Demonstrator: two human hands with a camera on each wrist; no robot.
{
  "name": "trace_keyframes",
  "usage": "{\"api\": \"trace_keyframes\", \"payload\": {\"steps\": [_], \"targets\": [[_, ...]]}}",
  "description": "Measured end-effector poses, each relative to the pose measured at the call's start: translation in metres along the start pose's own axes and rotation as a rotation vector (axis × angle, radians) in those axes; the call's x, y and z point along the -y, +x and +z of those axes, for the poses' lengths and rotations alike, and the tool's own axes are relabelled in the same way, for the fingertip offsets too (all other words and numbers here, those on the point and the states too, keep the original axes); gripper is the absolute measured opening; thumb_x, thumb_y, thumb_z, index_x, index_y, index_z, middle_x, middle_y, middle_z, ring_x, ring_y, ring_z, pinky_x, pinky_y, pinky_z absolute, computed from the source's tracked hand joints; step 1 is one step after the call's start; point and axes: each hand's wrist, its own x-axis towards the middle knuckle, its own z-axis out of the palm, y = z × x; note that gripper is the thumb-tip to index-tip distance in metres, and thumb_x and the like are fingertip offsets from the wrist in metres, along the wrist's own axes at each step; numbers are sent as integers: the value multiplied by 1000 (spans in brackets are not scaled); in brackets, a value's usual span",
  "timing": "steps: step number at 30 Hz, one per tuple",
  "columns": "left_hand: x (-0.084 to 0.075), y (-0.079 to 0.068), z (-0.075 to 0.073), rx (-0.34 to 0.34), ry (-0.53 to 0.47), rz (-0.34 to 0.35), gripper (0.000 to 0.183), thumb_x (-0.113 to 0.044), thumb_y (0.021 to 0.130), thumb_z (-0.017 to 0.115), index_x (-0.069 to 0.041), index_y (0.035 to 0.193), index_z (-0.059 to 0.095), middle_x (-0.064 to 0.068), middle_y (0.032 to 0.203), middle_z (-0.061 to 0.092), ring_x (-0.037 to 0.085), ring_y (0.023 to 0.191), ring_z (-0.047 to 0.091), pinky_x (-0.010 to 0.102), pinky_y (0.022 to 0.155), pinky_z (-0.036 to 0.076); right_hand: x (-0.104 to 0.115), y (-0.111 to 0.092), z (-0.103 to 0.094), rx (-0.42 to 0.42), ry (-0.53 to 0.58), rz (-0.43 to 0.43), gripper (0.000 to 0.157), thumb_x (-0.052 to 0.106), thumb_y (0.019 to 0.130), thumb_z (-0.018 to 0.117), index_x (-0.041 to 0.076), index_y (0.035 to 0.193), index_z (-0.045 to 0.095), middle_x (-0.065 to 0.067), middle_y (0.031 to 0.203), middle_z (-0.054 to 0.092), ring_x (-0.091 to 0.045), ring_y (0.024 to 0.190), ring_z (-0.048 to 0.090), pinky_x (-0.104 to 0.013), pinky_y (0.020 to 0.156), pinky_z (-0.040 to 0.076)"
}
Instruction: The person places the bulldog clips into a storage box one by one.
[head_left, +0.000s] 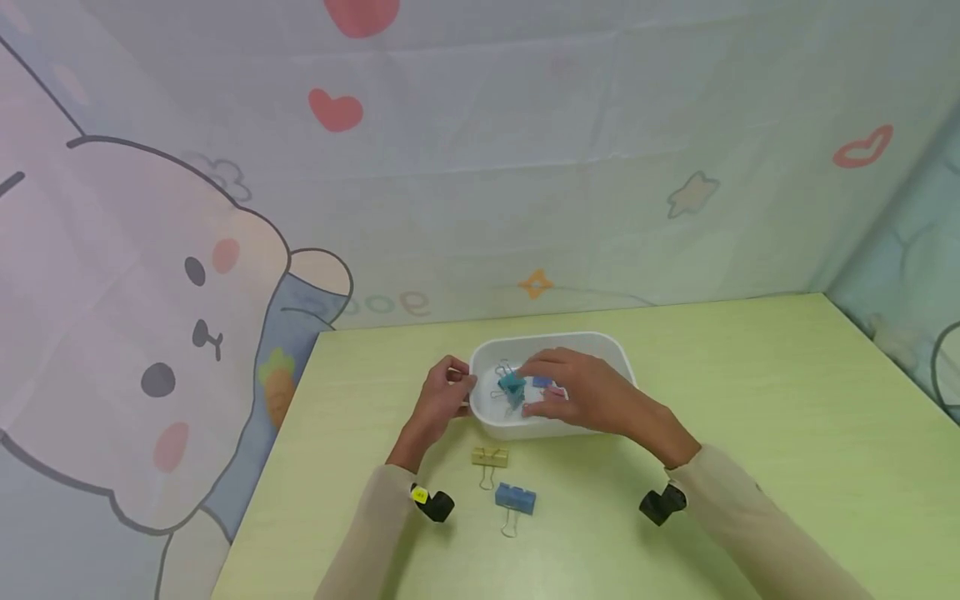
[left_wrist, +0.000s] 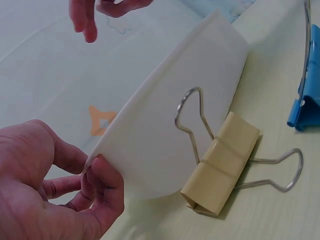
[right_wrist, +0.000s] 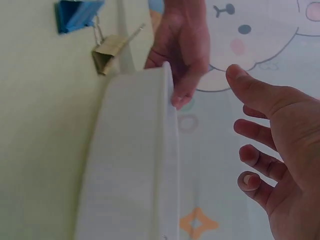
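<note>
My left hand pinches the left end of a white plastic bin; the left wrist view shows thumb and fingers of that hand curled at its rim. Over the bin hovers my right hand. In the right wrist view the right hand's fingers are spread, with nothing between them and the thumb. Inside the bin lie teal binder clips, a pink clip and a blue-purple clip, partly hidden by the right hand.
On the table, a yellow binder clip lies just in front of the bin. A blue binder clip is nearer to me. Behind the table hangs a printed cloth.
</note>
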Motion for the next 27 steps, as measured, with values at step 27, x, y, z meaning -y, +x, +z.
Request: {"api": "trace_keyframes", "payload": {"steps": [27], "targets": [[-5,-5,-1,-9,11,-4,22,-9,106,58,3,124,52,18,112,56,35,96,68,33,70,61,32,-58,72,340,103,71,61,61,90,73,19,135,70,6,127,68,-11,113,64,-36,98,54]]}}
